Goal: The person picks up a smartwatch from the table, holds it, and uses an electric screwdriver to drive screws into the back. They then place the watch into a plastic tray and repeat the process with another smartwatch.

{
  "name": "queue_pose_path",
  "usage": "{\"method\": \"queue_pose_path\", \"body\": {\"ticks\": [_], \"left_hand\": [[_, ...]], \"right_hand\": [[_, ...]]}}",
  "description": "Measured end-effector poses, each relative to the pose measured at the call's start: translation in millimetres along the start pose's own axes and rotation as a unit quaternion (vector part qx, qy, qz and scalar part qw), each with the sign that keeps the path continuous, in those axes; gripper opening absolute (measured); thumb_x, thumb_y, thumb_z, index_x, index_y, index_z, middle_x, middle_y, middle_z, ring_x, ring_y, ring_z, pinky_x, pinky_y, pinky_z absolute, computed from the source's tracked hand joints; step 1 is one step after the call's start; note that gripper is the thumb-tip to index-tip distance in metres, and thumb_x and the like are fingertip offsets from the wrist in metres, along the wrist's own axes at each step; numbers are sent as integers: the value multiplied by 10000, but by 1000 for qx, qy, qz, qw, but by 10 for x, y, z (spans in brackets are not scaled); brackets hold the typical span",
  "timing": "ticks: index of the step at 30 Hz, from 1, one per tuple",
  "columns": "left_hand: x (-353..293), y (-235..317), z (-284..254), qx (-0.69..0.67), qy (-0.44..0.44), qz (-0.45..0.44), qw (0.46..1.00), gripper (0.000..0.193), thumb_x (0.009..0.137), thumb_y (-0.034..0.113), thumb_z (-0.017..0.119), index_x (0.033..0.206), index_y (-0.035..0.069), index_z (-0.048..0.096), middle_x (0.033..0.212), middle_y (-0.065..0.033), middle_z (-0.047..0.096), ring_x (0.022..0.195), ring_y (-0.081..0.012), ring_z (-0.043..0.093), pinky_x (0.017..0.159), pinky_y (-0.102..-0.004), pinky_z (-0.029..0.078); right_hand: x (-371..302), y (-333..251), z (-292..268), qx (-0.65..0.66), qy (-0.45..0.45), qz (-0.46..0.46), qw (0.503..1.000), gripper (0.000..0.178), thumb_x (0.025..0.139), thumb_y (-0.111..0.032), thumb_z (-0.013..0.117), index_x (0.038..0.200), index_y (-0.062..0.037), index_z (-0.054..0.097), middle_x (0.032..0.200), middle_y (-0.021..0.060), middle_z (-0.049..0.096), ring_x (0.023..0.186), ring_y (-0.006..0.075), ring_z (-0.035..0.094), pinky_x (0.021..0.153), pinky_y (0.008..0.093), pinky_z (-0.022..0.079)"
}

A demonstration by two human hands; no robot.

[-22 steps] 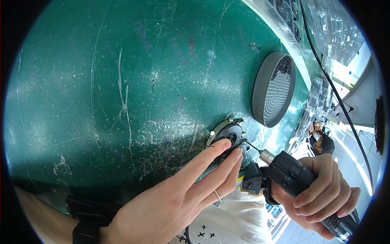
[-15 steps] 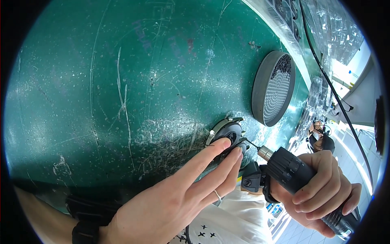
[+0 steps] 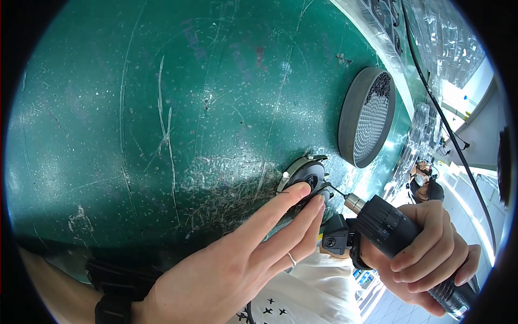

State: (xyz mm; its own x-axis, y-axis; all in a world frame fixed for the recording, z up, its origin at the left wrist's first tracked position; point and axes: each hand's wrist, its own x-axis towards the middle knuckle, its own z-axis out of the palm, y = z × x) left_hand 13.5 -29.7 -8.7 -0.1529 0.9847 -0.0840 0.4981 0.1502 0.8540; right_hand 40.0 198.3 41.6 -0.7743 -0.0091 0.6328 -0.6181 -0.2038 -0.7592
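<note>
A dark round watch case (image 3: 303, 174) with metal lugs on its rim rests tilted on the green table (image 3: 162, 124). My left hand (image 3: 226, 259) reaches to it from below, index and middle fingertips pressed on its face; the thumb is hidden. In my right hand (image 3: 431, 248) is a black electric screwdriver (image 3: 386, 224), wrapped by the fingers. Its thin bit points up and left and meets the edge of the watch case beside my left fingertips. The exact spot where the tip touches is too small to make out.
Beyond the watch case stands a round grey tray (image 3: 348, 124) with a dimpled floor and many tiny dark screws at its far end. A black cable (image 3: 431, 97) hangs on the right, near clear plastic packaging (image 3: 445, 40). Another person (image 3: 426, 186) appears at far right.
The view has shifted slightly, so the tray and watch case sit a little further right. Both hands and the screwdriver hold nearly the same positions relative to the watch case.
</note>
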Motion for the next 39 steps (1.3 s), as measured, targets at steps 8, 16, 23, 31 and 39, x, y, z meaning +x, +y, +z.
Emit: {"method": "queue_pose_path", "body": {"ticks": [8,16,23,31,39], "left_hand": [[14,41,12,-15,10,-15,1000,582,921,245,552,1477,199,386,1504,112,381,1449,-87,251,1275,-351,124],[24,47,81,-24,27,-30,999,559,933,255,546,1470,207,398,1504,117,376,1451,-88,246,1275,-353,123],[2,43,28,-15,8,-29,999,567,938,283,546,1478,227,383,1511,127,358,1456,-89,229,1277,-357,116],[-24,-39,-39,-7,-36,12,999,605,920,307,549,1491,243,359,1528,143,331,1469,-83,195,1278,-363,106],[-14,-39,-37,-2,-32,14,999,608,914,317,550,1488,243,363,1521,146,337,1467,-81,200,1278,-363,108]], "right_hand": [[-9,5,12,-6,4,-16,1000,363,836,-296,774,895,-71,495,537,-17,581,395,79,542,378,164,470],[0,-19,-1,0,0,-2,1000,356,836,-298,769,897,-75,499,536,-20,580,399,78,545,379,164,471],[9,-3,-4,3,5,-5,1000,348,835,-296,767,907,-76,507,538,-23,582,400,75,545,385,160,473],[-58,57,14,3,-12,-30,999,290,904,-264,658,1026,-68,482,580,6,586,415,99,552,376,197,489],[-105,79,15,7,-17,-66,998,254,987,-220,528,1170,-61,450,621,39,578,437,127,565,369,237,505]]}}
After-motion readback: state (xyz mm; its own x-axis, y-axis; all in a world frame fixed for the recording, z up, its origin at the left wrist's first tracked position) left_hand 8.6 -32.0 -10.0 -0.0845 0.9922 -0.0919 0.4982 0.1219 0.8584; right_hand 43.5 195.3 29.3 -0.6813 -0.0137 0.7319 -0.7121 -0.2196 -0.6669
